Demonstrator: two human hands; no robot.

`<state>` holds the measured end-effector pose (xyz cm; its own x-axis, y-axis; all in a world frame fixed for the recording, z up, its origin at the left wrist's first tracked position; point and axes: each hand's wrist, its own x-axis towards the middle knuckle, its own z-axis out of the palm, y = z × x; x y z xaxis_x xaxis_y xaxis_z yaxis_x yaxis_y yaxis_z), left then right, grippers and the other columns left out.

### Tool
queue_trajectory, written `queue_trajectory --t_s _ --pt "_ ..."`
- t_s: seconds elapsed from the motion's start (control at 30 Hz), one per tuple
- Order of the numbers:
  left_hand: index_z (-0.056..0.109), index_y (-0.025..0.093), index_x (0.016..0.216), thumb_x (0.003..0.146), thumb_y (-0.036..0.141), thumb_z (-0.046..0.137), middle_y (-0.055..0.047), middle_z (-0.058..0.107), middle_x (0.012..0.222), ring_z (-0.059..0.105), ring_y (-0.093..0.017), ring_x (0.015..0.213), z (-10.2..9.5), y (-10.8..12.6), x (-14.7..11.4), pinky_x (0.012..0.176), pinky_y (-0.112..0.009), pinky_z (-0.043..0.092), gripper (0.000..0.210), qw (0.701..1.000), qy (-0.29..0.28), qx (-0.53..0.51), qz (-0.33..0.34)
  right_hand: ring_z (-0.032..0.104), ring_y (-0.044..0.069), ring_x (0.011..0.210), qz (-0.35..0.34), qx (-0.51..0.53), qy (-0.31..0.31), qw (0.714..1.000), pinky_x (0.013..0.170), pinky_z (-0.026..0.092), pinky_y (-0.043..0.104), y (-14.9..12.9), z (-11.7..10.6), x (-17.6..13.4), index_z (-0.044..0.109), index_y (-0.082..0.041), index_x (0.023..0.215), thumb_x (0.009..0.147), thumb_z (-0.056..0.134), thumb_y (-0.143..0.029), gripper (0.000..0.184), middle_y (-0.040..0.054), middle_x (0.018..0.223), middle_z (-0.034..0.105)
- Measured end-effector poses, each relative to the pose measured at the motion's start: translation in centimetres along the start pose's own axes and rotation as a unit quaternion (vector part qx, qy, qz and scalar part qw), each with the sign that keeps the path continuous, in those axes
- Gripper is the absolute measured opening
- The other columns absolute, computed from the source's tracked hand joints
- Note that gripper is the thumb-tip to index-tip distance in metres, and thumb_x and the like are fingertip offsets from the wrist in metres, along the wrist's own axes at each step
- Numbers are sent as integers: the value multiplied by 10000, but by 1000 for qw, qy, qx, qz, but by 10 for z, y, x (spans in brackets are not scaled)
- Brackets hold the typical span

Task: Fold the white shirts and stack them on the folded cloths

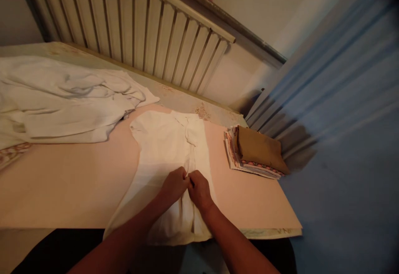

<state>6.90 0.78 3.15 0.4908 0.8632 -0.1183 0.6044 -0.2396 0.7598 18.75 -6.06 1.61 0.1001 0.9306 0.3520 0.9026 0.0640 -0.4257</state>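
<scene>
A white shirt lies spread on a table with a pinkish-orange cover, its lower hem reaching the near edge. Down its right part runs a front opening with a loose fold near the top. Both my left hand and my right hand are closed on the shirt's front edge, side by side and nearly touching. The fingertips pinch the cloth; whether a button sits between them is hidden. Below the hands the fabric is gathered into lengthwise creases.
At the table's right end stands a stack of folded cloths, brown on top. A heap of white garments covers the far left. Behind the table is a radiator; a blue curtain-like surface rises on the right. The pinkish-orange cover spans the table.
</scene>
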Motion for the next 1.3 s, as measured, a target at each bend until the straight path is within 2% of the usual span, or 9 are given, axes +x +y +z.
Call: queue_trajectory --t_s 0.17,0.53,0.63,0.77,0.93,1.3 --pt "524 186 797 808 195 460 -46 634 842 589 -175 783 -2 5 -10 662 -279 364 65 996 -3 85 18 499 148 746 11 25 3 1000 677 378 251 -3 -2 0 565 -197 792 799 498 -113 108 8 794 543" --pt "524 183 855 824 153 421 -72 633 918 597 -188 887 -1 7 -11 744 -285 394 111 995 7 102 -3 497 143 746 33 77 11 996 688 385 252 -3 -2 0 539 -202 768 856 448 -172 130 10 798 543" --pt "524 177 881 819 131 411 -81 626 946 593 -186 916 -1 8 -11 767 -280 394 136 994 8 106 -5 494 136 724 75 96 0 993 679 374 247 -3 -4 5 532 -202 733 837 440 -167 143 -1 769 544" --pt "523 178 901 812 125 417 -79 620 959 588 -186 923 0 8 -12 776 -281 394 148 994 6 106 -6 482 127 673 158 104 -63 980 640 345 239 -2 -10 20 527 -199 653 768 475 -161 132 -22 687 541" --pt "521 183 932 839 148 401 -71 614 985 587 -183 908 1 9 -14 768 -286 398 155 993 5 118 5 465 110 594 193 126 -115 966 576 332 217 3 -15 35 504 -194 559 700 493 -151 148 -44 581 518" --pt "547 175 899 892 196 378 -67 643 938 609 -184 862 -1 9 -16 716 -287 410 170 994 -7 111 5 495 101 486 281 200 -135 929 496 348 198 2 -13 38 498 -193 543 606 472 -117 102 -54 481 519"
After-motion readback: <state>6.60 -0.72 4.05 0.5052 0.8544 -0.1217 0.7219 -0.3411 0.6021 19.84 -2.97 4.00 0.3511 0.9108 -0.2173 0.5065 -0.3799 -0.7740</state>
